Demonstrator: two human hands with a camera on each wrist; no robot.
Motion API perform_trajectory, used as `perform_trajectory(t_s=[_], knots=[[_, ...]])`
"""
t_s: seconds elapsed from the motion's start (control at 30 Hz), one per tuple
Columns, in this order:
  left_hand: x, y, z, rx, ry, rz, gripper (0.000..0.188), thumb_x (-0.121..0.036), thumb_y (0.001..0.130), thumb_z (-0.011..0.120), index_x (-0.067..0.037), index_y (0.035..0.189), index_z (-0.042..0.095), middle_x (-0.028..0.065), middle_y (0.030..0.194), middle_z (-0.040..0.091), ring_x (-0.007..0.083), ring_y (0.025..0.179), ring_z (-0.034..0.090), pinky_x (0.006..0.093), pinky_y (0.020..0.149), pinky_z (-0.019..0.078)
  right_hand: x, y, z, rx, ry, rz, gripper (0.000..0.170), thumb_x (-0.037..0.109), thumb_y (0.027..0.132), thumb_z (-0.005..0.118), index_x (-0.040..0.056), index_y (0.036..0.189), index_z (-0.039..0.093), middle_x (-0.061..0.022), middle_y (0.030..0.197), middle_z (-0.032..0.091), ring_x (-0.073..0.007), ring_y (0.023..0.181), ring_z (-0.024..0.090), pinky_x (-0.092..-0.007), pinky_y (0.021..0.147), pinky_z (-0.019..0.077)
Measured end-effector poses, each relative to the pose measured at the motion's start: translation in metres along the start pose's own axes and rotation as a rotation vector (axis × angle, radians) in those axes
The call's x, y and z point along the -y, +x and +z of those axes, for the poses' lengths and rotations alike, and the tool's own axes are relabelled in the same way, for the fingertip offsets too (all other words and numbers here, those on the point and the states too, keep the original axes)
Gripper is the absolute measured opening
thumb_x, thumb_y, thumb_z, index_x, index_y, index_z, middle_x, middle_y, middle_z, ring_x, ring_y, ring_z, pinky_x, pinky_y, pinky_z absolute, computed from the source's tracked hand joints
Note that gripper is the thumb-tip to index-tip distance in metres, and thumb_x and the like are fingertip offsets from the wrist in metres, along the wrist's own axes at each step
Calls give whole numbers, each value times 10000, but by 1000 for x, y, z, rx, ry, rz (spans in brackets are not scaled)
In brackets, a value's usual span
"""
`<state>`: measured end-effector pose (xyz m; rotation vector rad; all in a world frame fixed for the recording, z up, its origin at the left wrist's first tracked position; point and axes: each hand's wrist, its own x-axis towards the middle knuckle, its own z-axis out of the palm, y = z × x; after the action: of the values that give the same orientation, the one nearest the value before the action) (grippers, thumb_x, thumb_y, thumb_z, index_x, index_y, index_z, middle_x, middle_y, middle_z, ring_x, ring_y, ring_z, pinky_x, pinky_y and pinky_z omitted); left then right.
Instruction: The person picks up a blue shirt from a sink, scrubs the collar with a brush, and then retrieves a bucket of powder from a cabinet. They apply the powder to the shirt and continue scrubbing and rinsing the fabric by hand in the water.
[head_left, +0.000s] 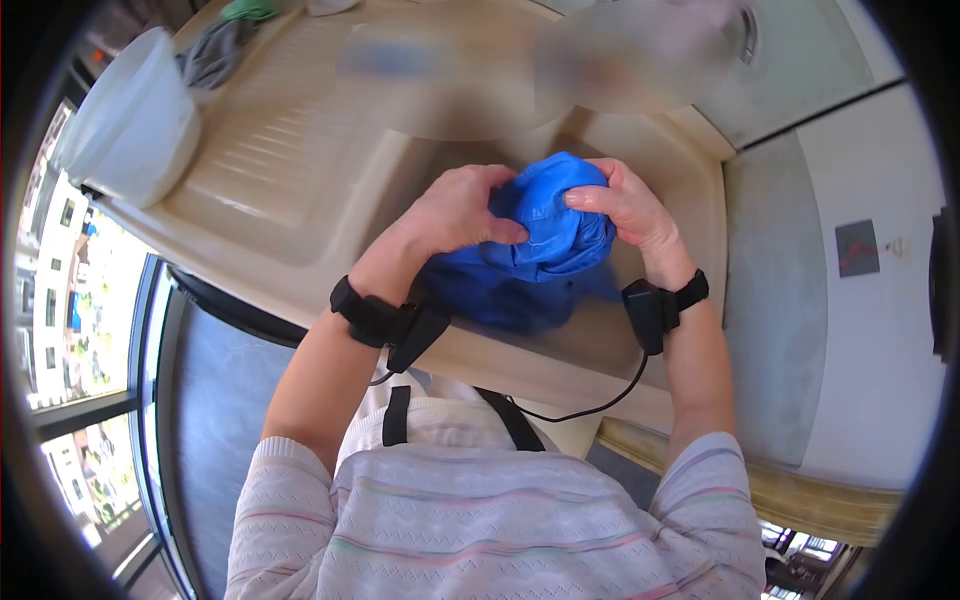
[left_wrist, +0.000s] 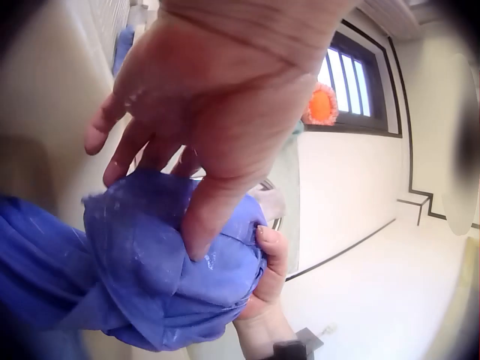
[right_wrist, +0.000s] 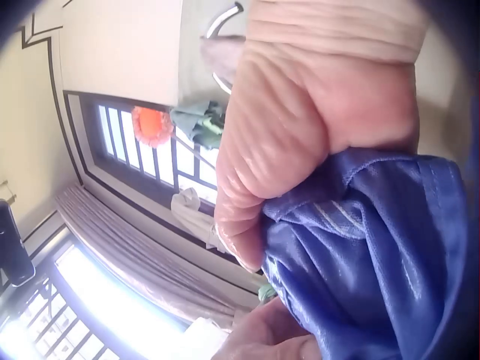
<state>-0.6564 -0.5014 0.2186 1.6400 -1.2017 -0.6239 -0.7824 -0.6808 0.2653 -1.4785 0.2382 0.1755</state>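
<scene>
A bunched blue cloth is held up between both hands over the sink basin, its lower part hanging down into the basin. The left hand grips its left side, thumb across the front; in the left wrist view the left hand has its thumb on the wet-looking cloth and its fingers behind. On the other side the right hand pinches the cloth's upper right, thumb on top. The right wrist view shows the right hand against the folded cloth, its fingertips partly hidden.
A beige sink with a ribbed drainboard surrounds the work. On its far left stands a translucent white tub, with a grey cloth and a green cloth behind. The far side of the basin is blurred. A wall borders the right.
</scene>
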Motion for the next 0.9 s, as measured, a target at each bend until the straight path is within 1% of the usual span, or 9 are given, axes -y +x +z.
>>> perform_trajectory(t_s=[0.13,0.23,0.43,0.53,0.67,0.73,0.8,0.87,0.9], knots=[[-12,23,41,234,-373,-260,583,-160,594,758,25,1098,529,138,936,621,237,841,595,311,810,458,-25,-46,-37,-120,170,-3,302,66,748,639,-32,1028,581,-65,931,633,-122,818,594,-254,777,471],[-8,33,63,126,-979,-266,359,-68,732,691,36,1045,550,110,951,617,182,845,597,322,802,480,-43,-62,-48,-216,262,-66,339,36,747,625,-34,1071,553,-77,983,618,-140,849,594,-269,801,470],[14,63,109,-293,-1338,-582,313,-172,834,585,39,1060,533,98,977,608,210,860,586,328,790,472,-84,-37,-65,-433,305,-60,338,8,739,594,-34,1069,537,-84,957,609,-153,831,590,-275,775,470],[43,77,124,-481,-1274,-766,364,-279,874,528,9,1094,512,104,1059,576,217,953,548,344,802,450,-99,-10,-57,-568,206,-33,287,57,747,603,-37,1013,554,-72,900,612,-152,783,592,-279,720,478],[80,72,127,-539,-1191,-901,417,-372,899,449,-17,1111,495,100,1102,544,220,998,517,365,813,430,-81,18,5,-817,-654,-197,371,305,773,627,-14,953,565,-178,788,626,-292,730,624,-347,635,481],[120,63,139,289,-1979,272,432,-404,905,415,-30,1101,500,99,1097,537,240,977,520,367,802,430,-78,27,39,-761,-801,-302,382,403,798,565,26,855,574,-233,751,591,-402,752,575,-432,646,468],[82,54,139,149,-2288,8,396,-354,931,356,-21,1080,509,94,1067,547,232,967,522,344,793,428,-76,39,32,-711,-969,-103,387,420,827,499,43,805,586,-233,745,592,-401,748,575,-453,655,466],[44,64,132,-413,-1192,-797,385,-317,946,298,-22,1065,515,98,1075,544,220,985,514,328,812,416,-91,54,8,-827,-991,-56,398,408,850,446,47,771,596,-228,738,595,-401,738,576,-464,655,465],[44,68,137,-585,-1306,-909,389,-294,944,271,-19,1076,513,97,1057,554,226,975,522,333,809,420,-102,57,-10,-816,-1035,8,381,379,855,440,43,759,594,-217,737,602,-392,730,579,-470,652,466]])
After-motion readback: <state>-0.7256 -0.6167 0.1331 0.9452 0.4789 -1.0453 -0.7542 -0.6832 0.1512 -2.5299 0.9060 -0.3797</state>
